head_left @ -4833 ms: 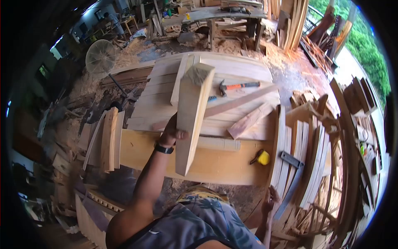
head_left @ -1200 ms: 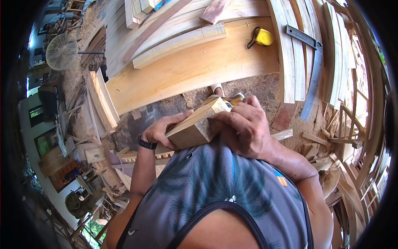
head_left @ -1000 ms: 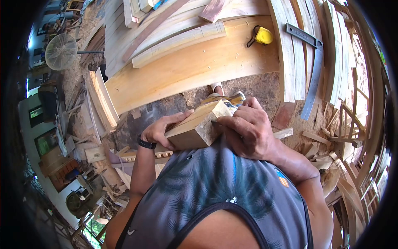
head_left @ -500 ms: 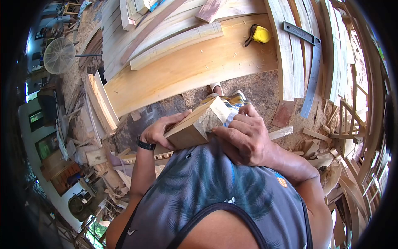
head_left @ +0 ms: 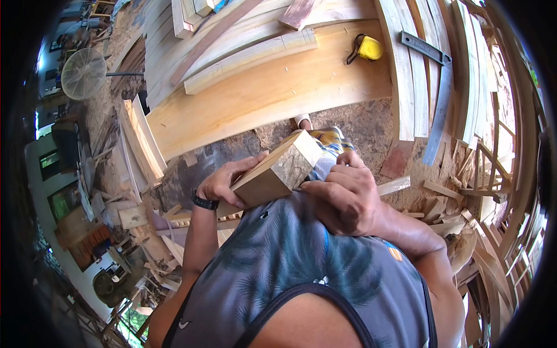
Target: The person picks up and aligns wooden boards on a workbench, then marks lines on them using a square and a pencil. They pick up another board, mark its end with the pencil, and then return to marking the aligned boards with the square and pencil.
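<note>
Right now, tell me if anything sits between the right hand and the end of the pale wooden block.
Nothing visible does. The right hand is up against the pale wooden block at its rough end; the left hand grips its side.

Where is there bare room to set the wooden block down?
The wide plank is bare between the notched strip and its near edge, left of the yellow tape measure. Crowded: stacked boards at right, scraps on the floor.

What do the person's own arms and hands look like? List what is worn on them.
Both arms are bare to the shoulder, under a sleeveless grey top with a dark palm-leaf print and dark trim. The left hand has a black band on its wrist. The right hand wears nothing: no glove, no ring visible.
</note>
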Available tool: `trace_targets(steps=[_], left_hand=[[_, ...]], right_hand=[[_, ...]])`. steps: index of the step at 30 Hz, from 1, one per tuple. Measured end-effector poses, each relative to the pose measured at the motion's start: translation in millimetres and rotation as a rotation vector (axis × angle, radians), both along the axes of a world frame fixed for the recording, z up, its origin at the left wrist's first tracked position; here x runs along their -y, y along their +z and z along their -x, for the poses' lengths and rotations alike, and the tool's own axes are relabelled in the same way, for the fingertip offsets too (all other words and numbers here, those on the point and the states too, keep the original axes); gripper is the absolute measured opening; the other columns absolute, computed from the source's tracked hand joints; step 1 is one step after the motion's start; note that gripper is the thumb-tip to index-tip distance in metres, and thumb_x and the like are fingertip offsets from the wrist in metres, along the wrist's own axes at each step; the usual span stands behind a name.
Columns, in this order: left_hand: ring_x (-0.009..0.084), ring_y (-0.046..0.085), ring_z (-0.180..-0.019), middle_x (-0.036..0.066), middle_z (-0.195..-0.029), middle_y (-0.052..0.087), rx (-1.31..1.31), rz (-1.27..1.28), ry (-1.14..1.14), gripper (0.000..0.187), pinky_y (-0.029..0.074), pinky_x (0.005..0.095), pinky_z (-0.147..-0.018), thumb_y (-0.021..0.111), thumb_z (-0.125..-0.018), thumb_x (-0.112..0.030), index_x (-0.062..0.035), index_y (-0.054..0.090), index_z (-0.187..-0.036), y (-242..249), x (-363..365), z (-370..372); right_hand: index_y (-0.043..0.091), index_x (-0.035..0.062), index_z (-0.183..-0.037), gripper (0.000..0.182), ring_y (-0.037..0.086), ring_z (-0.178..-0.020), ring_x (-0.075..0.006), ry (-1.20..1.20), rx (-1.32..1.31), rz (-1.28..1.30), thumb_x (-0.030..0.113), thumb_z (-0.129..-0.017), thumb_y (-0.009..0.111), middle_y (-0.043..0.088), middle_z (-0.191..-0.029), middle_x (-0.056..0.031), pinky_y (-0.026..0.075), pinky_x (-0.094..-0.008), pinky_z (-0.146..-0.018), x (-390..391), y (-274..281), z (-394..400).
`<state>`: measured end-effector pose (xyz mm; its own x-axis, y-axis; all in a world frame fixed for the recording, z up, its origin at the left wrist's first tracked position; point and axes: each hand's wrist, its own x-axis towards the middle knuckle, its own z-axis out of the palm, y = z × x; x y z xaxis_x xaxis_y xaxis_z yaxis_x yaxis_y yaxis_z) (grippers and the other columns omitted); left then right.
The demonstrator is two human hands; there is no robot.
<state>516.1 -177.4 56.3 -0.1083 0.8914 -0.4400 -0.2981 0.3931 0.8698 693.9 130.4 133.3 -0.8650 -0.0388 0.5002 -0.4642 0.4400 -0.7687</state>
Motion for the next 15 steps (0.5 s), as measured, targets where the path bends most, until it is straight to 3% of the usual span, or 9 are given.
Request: trace_targets(steps=[2,7,8,9,10,11,12,13,15], left_hand=[[0.0238,0.037,-0.149,0.014,-0.163,0.039,0.136,0.032,0.083,0.123,0.026,0.0374,-0.124,0.093,-0.046,-0.015,0.0017,0.040,-0.156,4,0,-4],[0.0246,0.051,-0.137,0.013,-0.151,0.053,0.010,-0.023,0.336,0.117,0.039,0.0363,-0.116,0.089,-0.042,-0.012,0.0041,0.046,-0.150,-2,45,11],[0.0281,0.060,-0.126,0.014,-0.137,0.064,0.017,-0.169,0.672,0.094,0.047,0.0382,-0.110,0.081,-0.051,-0.014,0.0036,0.055,-0.140,3,54,4],[0.0329,0.064,-0.121,0.016,-0.129,0.067,-0.095,-0.151,0.878,0.079,0.051,0.0425,-0.107,0.068,-0.062,-0.015,0.0038,0.057,-0.139,-36,109,26],[0.0352,0.065,-0.118,0.016,-0.128,0.068,-0.065,-0.436,0.972,0.063,0.054,0.0463,-0.104,0.062,-0.078,-0.024,0.0032,0.059,-0.135,-13,88,33],[0.0366,0.067,-0.115,0.020,-0.128,0.067,-0.006,-0.611,1.033,0.060,0.055,0.0485,-0.100,0.064,-0.087,-0.034,0.0032,0.058,-0.134,-26,114,60],[0.0384,0.062,-0.122,0.024,-0.138,0.059,-0.360,-0.251,1.332,0.078,0.051,0.0524,-0.106,0.056,-0.094,-0.051,0.0032,0.044,-0.148,4,99,74],[0.0365,0.062,-0.121,0.023,-0.136,0.059,-0.358,-0.340,1.482,0.079,0.053,0.0499,-0.102,0.055,-0.096,-0.056,0.0028,0.042,-0.148,28,76,82],[0.0351,0.061,-0.122,0.022,-0.135,0.059,-0.333,-0.403,1.551,0.079,0.053,0.0486,-0.102,0.056,-0.096,-0.057,0.0011,0.041,-0.148,50,48,88]], right_hand=[[0.070,0.0035,-0.099,0.032,0.053,-0.057,-0.0196,-0.121,-0.012,-0.016,0.001,-0.067,0.077,0.054,-0.066,-0.0027,0.037,-0.0379,-0.063,-3,-5,-1],[0.071,0.0047,-0.100,0.023,0.053,-0.056,-0.0192,-0.356,0.112,0.039,-0.006,-0.080,0.072,0.057,-0.066,-0.0035,0.040,-0.0357,-0.064,-16,-7,-1],[0.072,0.0033,-0.102,0.022,0.058,-0.061,-0.0201,-0.398,0.170,0.028,-0.006,-0.082,0.071,0.063,-0.070,-0.0063,0.044,-0.0356,-0.068,-21,-7,-2],[0.072,0.0019,-0.103,0.021,0.061,-0.065,-0.0217,-0.446,0.228,0.084,-0.006,-0.084,0.070,0.066,-0.075,-0.0090,0.047,-0.0353,-0.070,-23,-7,-2],[0.072,0.0006,-0.104,0.020,0.064,-0.069,-0.0232,-0.488,0.283,0.138,-0.006,-0.086,0.069,0.069,-0.079,-0.0116,0.050,-0.0350,-0.073,-27,-8,-1],[0.072,-0.0020,-0.105,0.018,0.069,-0.077,-0.0258,-0.515,0.333,0.217,-0.006,-0.087,0.067,0.072,-0.087,-0.0162,0.054,-0.0336,-0.077,-30,-13,-2],[0.071,-0.0027,-0.106,0.018,0.071,-0.081,-0.0256,-0.534,0.393,0.248,-0.006,-0.089,0.067,0.072,-0.089,-0.0174,0.055,-0.0334,-0.077,-33,-13,-1],[0.071,-0.0025,-0.106,0.018,0.071,-0.081,-0.0254,-0.542,0.385,0.258,-0.006,-0.089,0.067,0.072,-0.090,-0.0174,0.056,-0.0335,-0.077,-34,-15,2],[0.071,-0.0023,-0.106,0.019,0.071,-0.081,-0.0255,-0.523,0.344,0.233,-0.006,-0.088,0.068,0.072,-0.090,-0.0176,0.056,-0.0339,-0.077,-36,-11,9]])
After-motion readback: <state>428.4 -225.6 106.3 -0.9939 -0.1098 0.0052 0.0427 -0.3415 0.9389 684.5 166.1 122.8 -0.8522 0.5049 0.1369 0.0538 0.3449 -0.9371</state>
